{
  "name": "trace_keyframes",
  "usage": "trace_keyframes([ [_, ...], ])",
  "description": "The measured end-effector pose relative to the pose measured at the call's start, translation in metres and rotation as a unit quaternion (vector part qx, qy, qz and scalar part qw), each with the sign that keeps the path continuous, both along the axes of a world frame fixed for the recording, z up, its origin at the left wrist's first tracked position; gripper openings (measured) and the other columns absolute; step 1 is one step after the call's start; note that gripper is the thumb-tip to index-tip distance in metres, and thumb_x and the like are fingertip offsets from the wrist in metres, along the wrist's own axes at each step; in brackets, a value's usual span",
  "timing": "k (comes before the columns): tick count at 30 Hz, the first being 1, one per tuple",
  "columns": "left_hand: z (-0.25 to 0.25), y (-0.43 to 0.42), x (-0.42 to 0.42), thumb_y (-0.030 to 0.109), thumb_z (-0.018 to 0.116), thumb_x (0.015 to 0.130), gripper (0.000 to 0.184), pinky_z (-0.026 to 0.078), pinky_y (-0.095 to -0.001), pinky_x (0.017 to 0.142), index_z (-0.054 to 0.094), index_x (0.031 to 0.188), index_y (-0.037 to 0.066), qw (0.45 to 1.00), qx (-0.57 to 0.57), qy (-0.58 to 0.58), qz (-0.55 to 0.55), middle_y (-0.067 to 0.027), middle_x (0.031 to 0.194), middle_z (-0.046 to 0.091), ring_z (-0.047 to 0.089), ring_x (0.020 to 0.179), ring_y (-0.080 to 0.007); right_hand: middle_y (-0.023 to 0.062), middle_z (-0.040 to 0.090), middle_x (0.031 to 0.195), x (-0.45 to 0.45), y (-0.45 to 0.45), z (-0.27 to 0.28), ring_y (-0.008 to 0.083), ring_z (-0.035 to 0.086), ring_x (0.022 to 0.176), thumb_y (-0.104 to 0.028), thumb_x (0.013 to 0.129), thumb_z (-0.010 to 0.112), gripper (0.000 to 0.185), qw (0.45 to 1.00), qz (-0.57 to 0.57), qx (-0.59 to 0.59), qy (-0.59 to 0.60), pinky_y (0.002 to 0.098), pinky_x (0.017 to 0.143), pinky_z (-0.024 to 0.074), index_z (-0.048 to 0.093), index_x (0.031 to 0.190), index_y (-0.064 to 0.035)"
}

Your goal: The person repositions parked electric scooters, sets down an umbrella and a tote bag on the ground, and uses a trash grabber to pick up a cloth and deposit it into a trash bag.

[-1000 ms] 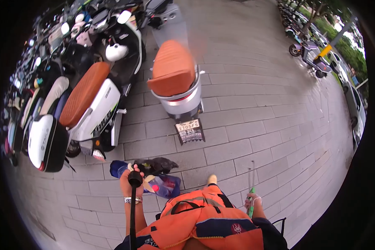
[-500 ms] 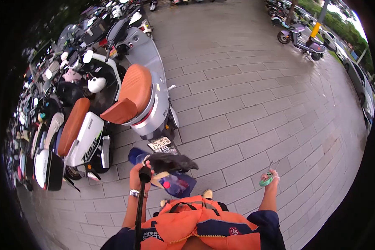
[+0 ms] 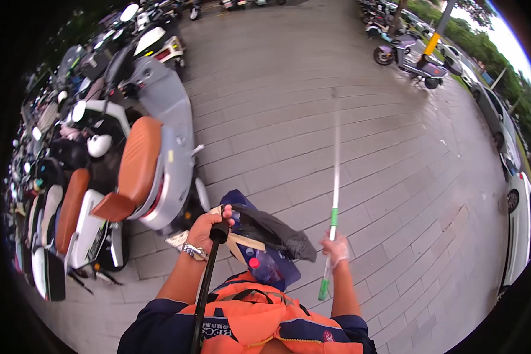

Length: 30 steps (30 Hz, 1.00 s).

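My left hand [image 3: 205, 231], with a metal watch at its wrist, is closed at the top of a dark blue bag [image 3: 289, 272]. Inside the bag show a clear plastic bottle [image 3: 264, 268] with a red cap and crumpled black plastic [image 3: 277, 233]. A black pole [image 3: 206, 277] with a thick round end passes in front of this hand; whether the fingers touch it I cannot tell. My right hand [image 3: 336, 248], in a thin see-through glove, is wrapped round long silver litter tongs [image 3: 336, 171] with green grips. Their blurred far end points forward over the paving.
Parked scooters crowd the left side; a grey scooter with an orange-brown seat [image 3: 139, 159] stands closest. Grey paving [image 3: 395, 194] stretches ahead and looks wet. Farther off stand a purple scooter [image 3: 410, 56] and a yellow-banded post [image 3: 432, 44]. White cars [image 3: 522, 218] line the right edge.
The litter tongs have swung from foreshortened to stretched out ahead. My right hand has moved left in view. The bag shows larger and farther right, and the scooters have shifted left.
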<state>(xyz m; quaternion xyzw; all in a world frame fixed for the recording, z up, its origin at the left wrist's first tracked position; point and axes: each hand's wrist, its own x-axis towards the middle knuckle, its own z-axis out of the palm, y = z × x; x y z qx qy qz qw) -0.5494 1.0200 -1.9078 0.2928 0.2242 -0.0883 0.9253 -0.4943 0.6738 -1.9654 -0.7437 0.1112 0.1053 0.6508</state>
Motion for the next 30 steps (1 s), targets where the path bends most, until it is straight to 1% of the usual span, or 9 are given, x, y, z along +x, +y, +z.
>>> trace_keyframes([
  [2, -0.034, -0.012, 0.030, 0.000, 0.039, 0.069, 0.032, 0.046, -0.0287, 0.060, 0.049, 0.100, 0.001, 1.000, -0.019, 0.010, 0.003, -0.0042, 0.076, 0.053, 0.053, 0.071, -0.0188, 0.0028, 0.048, 0.068, 0.022, 0.003, -0.022, 0.0160, 0.049, 0.058, -0.007, 0.056, 0.061, 0.046, 0.949, 0.099, -0.282, -0.100, 0.0281, 0.053, 0.0431, 0.045, 0.099, 0.0015],
  [3, -0.052, -0.012, 0.049, 0.000, 0.041, 0.071, 0.030, 0.046, -0.0291, 0.059, 0.049, 0.100, 0.001, 1.000, -0.020, 0.010, -0.004, -0.0045, 0.074, 0.053, 0.054, 0.070, -0.0189, 0.0028, 0.048, 0.068, 0.034, 0.011, -0.025, 0.0160, 0.049, 0.058, -0.007, 0.056, 0.061, 0.046, 0.948, 0.093, -0.288, -0.104, 0.0281, 0.053, 0.0431, 0.045, 0.099, 0.0015],
  [5, -0.057, -0.010, 0.087, 0.000, 0.041, 0.072, 0.029, 0.046, -0.0292, 0.060, 0.049, 0.100, 0.000, 1.000, -0.012, -0.007, -0.015, -0.0047, 0.074, 0.053, 0.054, 0.069, -0.0187, 0.0062, 0.052, 0.083, 0.068, 0.024, -0.009, 0.0175, 0.053, 0.074, -0.005, 0.055, 0.059, 0.052, 0.937, 0.140, -0.288, -0.143, 0.0301, 0.067, 0.0437, 0.042, 0.103, 0.0026],
  [8, -0.075, -0.039, 0.104, 0.001, 0.043, 0.073, 0.024, 0.046, -0.0279, 0.057, 0.051, 0.097, -0.001, 1.000, 0.002, -0.022, -0.006, -0.0059, 0.074, 0.054, 0.055, 0.067, -0.0179, 0.0135, 0.051, 0.077, 0.085, 0.014, -0.030, 0.0267, 0.053, 0.071, -0.016, 0.053, 0.063, 0.046, 0.922, 0.213, -0.237, -0.220, 0.0363, 0.063, 0.0426, 0.045, 0.093, -0.0032],
  [12, -0.053, -0.035, 0.163, 0.008, 0.050, 0.075, 0.020, 0.047, -0.0232, 0.052, 0.052, 0.092, -0.003, 0.995, 0.085, -0.036, 0.026, -0.0062, 0.076, 0.055, 0.056, 0.064, -0.0162, 0.0070, 0.049, 0.081, 0.164, 0.034, -0.006, 0.0192, 0.051, 0.078, -0.002, 0.056, 0.054, 0.048, 0.885, 0.360, -0.198, -0.219, 0.0300, 0.072, 0.0419, 0.043, 0.103, -0.0006],
  [14, -0.052, -0.036, 0.173, 0.011, 0.051, 0.074, 0.022, 0.047, -0.0234, 0.056, 0.054, 0.090, -0.004, 0.989, 0.120, -0.060, 0.060, -0.0067, 0.078, 0.055, 0.056, 0.067, -0.0167, 0.0093, 0.049, 0.081, 0.194, 0.049, 0.037, 0.0247, 0.053, 0.078, -0.006, 0.055, 0.057, 0.051, 0.836, 0.427, -0.261, -0.226, 0.0318, 0.071, 0.0428, 0.042, 0.103, -0.0029],
  [18, -0.056, -0.024, 0.183, 0.024, 0.062, 0.073, 0.047, 0.046, -0.0240, 0.068, 0.046, 0.106, -0.006, 0.973, 0.128, -0.132, 0.140, -0.0092, 0.092, 0.055, 0.056, 0.076, -0.0149, 0.0116, 0.050, 0.081, 0.250, 0.071, 0.037, 0.0298, 0.052, 0.077, -0.010, 0.055, 0.060, 0.046, 0.764, 0.533, -0.257, -0.256, 0.0369, 0.067, 0.0431, 0.043, 0.098, -0.0062],
  [25, -0.038, -0.003, 0.209, 0.028, 0.050, 0.080, 0.036, 0.049, -0.0269, 0.056, 0.046, 0.098, -0.003, 0.937, 0.089, 0.021, 0.337, -0.0096, 0.079, 0.056, 0.055, 0.063, -0.0141, 0.0175, 0.051, 0.090, 0.360, 0.118, 0.073, 0.0338, 0.052, 0.086, -0.013, 0.059, 0.063, 0.050, 0.595, 0.698, -0.227, -0.329, 0.0403, 0.072, 0.0439, 0.039, 0.102, -0.0023],
  [30, -0.025, -0.011, 0.184, 0.015, 0.040, 0.074, 0.035, 0.049, -0.0263, 0.058, 0.050, 0.102, -0.005, 0.896, 0.162, 0.140, 0.388, -0.0068, 0.078, 0.056, 0.055, 0.064, -0.0132, 0.0173, 0.051, 0.100, 0.384, 0.177, 0.038, 0.0346, 0.049, 0.094, -0.007, 0.061, 0.059, 0.053, 0.565, 0.761, -0.133, -0.288, 0.0397, 0.079, 0.0413, 0.039, 0.110, -0.0057],
])
